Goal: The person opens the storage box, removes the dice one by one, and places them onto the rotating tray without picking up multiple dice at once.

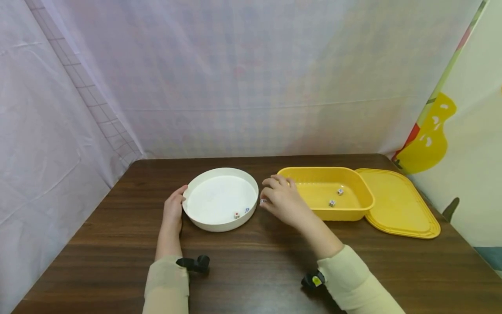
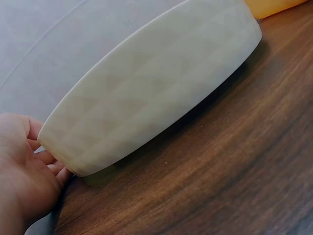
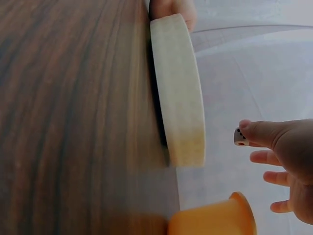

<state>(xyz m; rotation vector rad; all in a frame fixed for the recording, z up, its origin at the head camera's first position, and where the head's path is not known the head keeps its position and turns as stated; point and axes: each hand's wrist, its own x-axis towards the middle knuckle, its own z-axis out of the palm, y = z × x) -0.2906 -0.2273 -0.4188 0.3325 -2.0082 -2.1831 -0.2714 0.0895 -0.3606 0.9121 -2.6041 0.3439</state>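
Observation:
My right hand (image 1: pixel 283 199) pinches a white die (image 3: pixel 240 137) between thumb and fingertip, above the table between the round white tray and the yellow box. The other fingers are spread apart. At the tray's left side, my left hand (image 1: pixel 174 209) holds the white tray (image 1: pixel 219 227) by its rim, with fingertips against the wall in the left wrist view. Inside the tray, near its right front wall, lie a die with a red dot (image 1: pixel 237 215) and a die with blue dots (image 1: pixel 246 210). Two more dice, a rear die (image 1: pixel 340 191) and a front die (image 1: pixel 332 203), lie in the yellow box (image 1: pixel 341 214).
A yellow lid (image 1: pixel 400 205) lies flat right of the box, near the table's right edge. All stands on a dark wooden table (image 1: pixel 243 270). Pale curtains (image 1: pixel 235 87) hang behind it and along the left. Both forearms wear black wrist straps.

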